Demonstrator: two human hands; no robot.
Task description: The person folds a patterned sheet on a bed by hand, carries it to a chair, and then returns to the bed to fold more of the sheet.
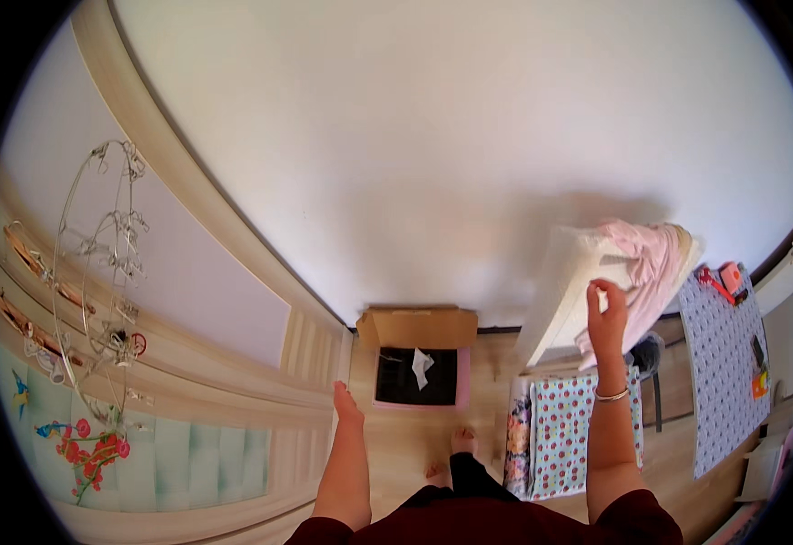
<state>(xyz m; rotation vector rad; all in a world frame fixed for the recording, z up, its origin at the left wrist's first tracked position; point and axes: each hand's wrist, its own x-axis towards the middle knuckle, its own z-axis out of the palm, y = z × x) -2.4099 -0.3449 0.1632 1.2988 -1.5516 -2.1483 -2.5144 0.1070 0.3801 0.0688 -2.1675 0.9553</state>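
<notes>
My left hand (347,401) is held out over the floor beside the wooden panelling, seen nearly edge-on. Its fingers look stretched out, with nothing visible in them. My right hand (606,316) is raised in front of a tall white padded slab (560,286). Thumb and forefinger curl together into a ring, and nothing shows between them. A pale pink cloth (646,259) drapes over the slab, behind that hand. On my right wrist is a silver bangle (611,396).
An opened cardboard box (419,325) with a black inside and a white paper stands by the wall. A patterned folded cloth (560,436) lies at right, near a covered table (728,363). Wire hangers with clips (124,245) hang at left. My bare feet (464,440) are below.
</notes>
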